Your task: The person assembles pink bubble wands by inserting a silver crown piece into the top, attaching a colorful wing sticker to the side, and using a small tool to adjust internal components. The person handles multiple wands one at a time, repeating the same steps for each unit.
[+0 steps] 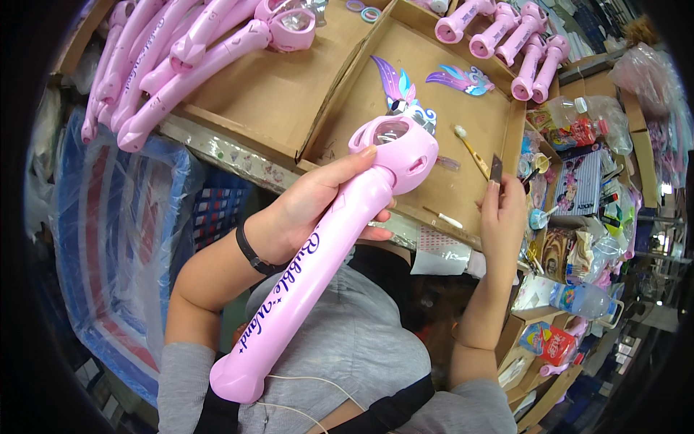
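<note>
My left hand (300,202) is closed around the neck of a pink toy wand (307,278) with dark lettering. The wand slants across my lap, its rounded handle end toward me at lower left. Its openwork pink head (416,152) points away, over the cardboard tray, with a clear piece visible inside. Blue and silver decoration shows just beyond the head; whether it is attached, I cannot tell. My right hand (502,213) pinches a small, dark, flat blade-like piece (496,169) near the tray's right side, apart from the wand.
A cardboard tray (332,108) holds purple-blue wing-shaped pieces (463,79), a brush (471,150) and a thin white-tipped tool (444,217). Several pink wands (195,94) lie at upper left, shorter pink parts (499,36) at upper right. Bottles (585,300) and clutter crowd the right; a plastic-lined blue crate (108,253) stands left.
</note>
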A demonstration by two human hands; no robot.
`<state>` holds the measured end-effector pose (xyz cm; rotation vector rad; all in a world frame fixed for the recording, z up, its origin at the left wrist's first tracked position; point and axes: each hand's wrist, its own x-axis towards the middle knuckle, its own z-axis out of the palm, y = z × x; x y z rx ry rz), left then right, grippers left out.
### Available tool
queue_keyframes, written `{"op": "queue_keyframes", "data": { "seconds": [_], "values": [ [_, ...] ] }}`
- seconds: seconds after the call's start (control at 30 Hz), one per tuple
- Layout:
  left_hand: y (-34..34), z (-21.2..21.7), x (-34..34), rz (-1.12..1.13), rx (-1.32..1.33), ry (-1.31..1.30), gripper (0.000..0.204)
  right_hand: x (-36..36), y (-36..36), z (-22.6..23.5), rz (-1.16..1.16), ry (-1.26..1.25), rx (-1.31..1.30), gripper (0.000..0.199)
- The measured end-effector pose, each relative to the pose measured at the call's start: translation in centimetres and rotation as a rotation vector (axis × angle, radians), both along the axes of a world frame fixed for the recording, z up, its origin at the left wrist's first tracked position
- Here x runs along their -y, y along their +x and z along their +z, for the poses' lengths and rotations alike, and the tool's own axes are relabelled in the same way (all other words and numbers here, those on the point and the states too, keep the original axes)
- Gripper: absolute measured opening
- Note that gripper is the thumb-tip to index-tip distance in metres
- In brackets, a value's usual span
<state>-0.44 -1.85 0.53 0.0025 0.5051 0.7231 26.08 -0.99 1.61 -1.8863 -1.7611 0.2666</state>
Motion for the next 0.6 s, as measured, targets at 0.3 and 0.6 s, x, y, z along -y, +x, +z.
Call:
{"op": "queue_keyframes", "data": {
  "seconds": [0.3,0.6],
  "values": [
    [0.0,0.5,0.2,-0.046,-0.137,0.074,0.046,0.8,-7.6,2.6,0.338,0.357,-0.105,0.013],
    [0.2,0.3,0.3,-0.02,-0.115,0.076,0.046,0.6,-9.5,2.8,0.447,0.367,0.043,0.013]
  ]
}}
